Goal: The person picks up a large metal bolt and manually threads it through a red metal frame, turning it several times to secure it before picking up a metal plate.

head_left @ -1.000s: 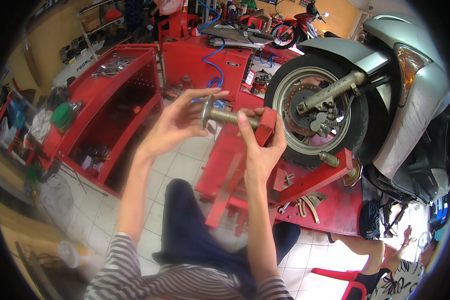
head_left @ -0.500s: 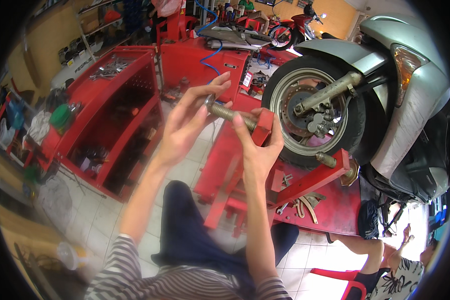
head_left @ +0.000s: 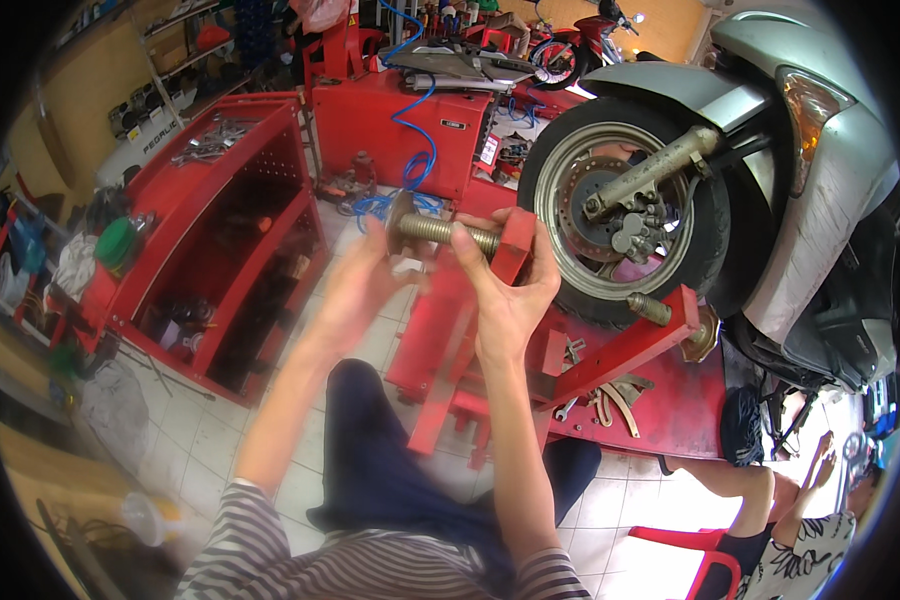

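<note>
My right hand (head_left: 505,290) grips a red metal bracket (head_left: 515,245) with a long threaded bolt (head_left: 445,230) running through it. The bolt sticks out to the left and ends in a round disc (head_left: 400,222). My left hand (head_left: 360,290), blurred, sits just under that disc end, fingers curled around it. Both hands are raised in front of a scooter's front wheel (head_left: 620,215), which rests in a red wheel stand (head_left: 620,350).
A silver scooter (head_left: 820,180) stands on the red lift at right. A red tool cart (head_left: 210,230) with open shelves stands at left. A blue coiled hose (head_left: 410,110) hangs behind. Another person sits at the lower right (head_left: 800,540) on a red stool.
My left hand has dropped from the top of the bolt to its disc end and turned. The bracket and right hand stay almost still.
</note>
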A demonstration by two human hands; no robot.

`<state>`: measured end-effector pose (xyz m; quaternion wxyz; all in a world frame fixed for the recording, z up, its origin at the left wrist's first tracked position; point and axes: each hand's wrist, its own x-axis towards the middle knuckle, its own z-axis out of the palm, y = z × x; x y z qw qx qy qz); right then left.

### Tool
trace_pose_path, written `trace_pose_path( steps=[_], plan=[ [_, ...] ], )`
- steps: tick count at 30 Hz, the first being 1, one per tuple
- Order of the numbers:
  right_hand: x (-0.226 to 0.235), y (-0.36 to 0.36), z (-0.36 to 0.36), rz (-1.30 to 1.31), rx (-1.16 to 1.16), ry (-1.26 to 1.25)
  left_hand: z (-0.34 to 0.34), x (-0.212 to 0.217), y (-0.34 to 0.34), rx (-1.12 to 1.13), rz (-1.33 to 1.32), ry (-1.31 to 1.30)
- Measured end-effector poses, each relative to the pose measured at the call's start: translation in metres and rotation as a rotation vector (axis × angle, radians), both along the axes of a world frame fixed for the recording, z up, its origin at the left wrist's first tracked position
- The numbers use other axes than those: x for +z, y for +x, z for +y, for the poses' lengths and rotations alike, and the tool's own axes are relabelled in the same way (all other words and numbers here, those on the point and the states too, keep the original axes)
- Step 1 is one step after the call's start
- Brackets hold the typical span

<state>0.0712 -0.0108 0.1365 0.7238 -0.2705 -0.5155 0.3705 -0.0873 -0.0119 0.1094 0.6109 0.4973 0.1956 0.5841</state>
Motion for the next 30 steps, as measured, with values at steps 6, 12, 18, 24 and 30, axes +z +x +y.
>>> trace_pose_path(
  steps=[6,12,18,24,30],
  plan=[
    [0.005,0.004,-0.001,-0.112,-0.043,0.022,0.003,0.023,-0.021,0.192,0.480,0.317],
    [0.003,0.003,0.001,-0.112,-0.033,-0.006,0.016,0.026,-0.037,0.208,0.572,0.375],
    [0.000,0.005,0.001,-0.019,0.072,-0.005,0.000,0.030,-0.026,0.196,0.313,0.386],
    [0.002,0.004,-0.001,-0.139,-0.073,-0.016,0.012,0.028,-0.024,0.172,0.107,0.452],
    [-0.006,0.006,0.005,-0.088,-0.051,-0.036,0.015,0.023,-0.022,0.241,0.151,0.425]
  ],
)
